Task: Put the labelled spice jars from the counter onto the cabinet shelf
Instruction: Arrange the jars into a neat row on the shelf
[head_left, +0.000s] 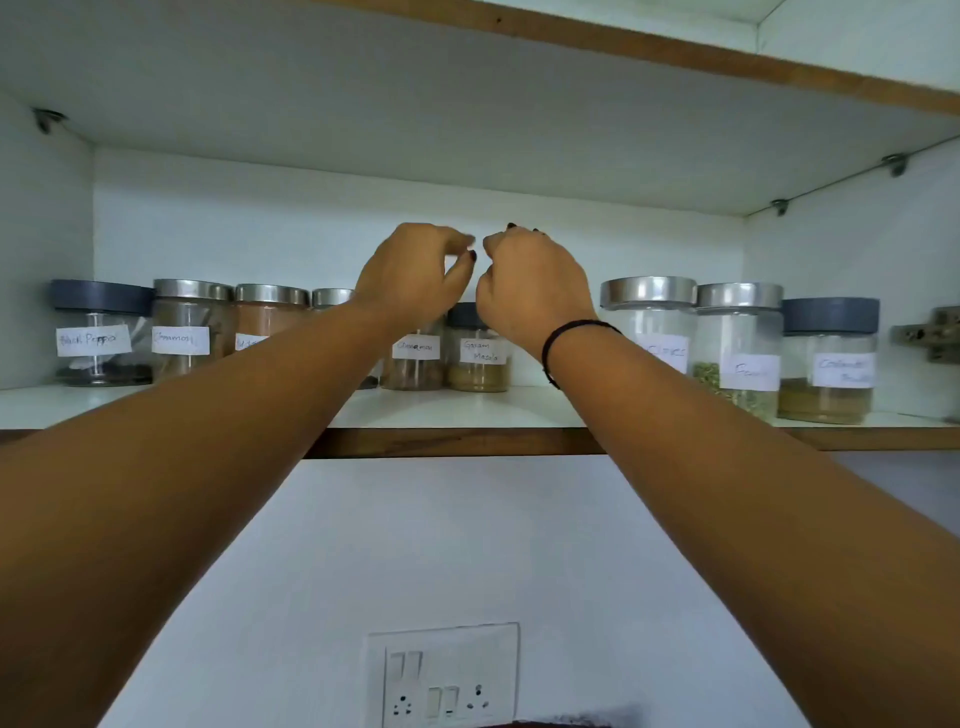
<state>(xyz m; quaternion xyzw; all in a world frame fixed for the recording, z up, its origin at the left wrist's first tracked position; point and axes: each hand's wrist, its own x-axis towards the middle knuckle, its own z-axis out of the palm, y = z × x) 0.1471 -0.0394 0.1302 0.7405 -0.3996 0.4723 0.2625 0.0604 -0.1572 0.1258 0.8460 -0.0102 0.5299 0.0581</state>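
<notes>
White plastic switch-and-socket plate (447, 675) sits on the wall, low between the two forearms. Brown-edged white cabinet shelf (447, 441) runs under both wrists. Black thread band (574, 327) on the right wrist.

Left hand (415, 275): fingers loosely curled, thumb near the fingertips, nothing seen in them. Right hand (535, 286): knuckles to camera, fingers curled under, palm hidden; cannot tell if it grips anything. The hands are close but apart.

Nine clear spice jars stand upright on the shelf, with handwritten paper labels.
- Just below left hand: small "Cinnamon" jar (415, 358), lid hidden.
- Just below right hand: grey-lidded "Garam Masala" jar (478, 358).
- Left of left hand, going outward:
  - steel-lidded half-hidden jar (332, 297);
  - steel-lidded brown-powder jar (270, 312), label cut off;
  - steel-lidded "Cinnamon" jar (187, 312);
  - grey-lidded "Black Pepper" jar (98, 332).
- Right of right hand, going outward:
  - steel-lidded "Cloves" jar (649, 317);
  - steel-lidded "Fe…" jar (737, 332);
  - grey-lidded "Coriander" jar (828, 358), second word blurred.

Lids: five steel, three grey, one hidden.

Metal hinge (930, 332) far right of the right hand.
</notes>
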